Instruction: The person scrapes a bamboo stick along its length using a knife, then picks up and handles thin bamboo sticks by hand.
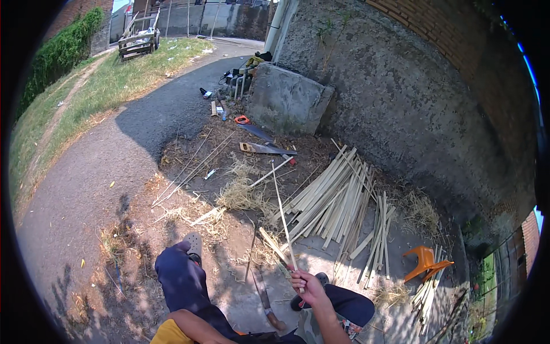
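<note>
My right hand [309, 287] is closed around the lower end of a long, thin bamboo strip [281, 206], which points up and away over the ground. My left forearm [201, 327], below a yellow sleeve [171, 333], crosses the lower edge; the hand itself is out of the picture. Between my legs lies a long blade with a wooden handle [275, 321]. Just beyond my right hand is a wider bamboo piece [272, 243]; whether it touches the fingers I cannot tell. Further right, a large heap of split bamboo strips [338, 198] is spread out on the ground.
Two handsaws, one orange-handled [242, 120] and one wooden-handled [247, 147], lie ahead near a concrete block [286, 97]. Curly shavings [238, 192] cover the ground. An orange plastic stool [424, 262] stands right, below a rough wall [401, 103]. A wooden cart [139, 40] is far left.
</note>
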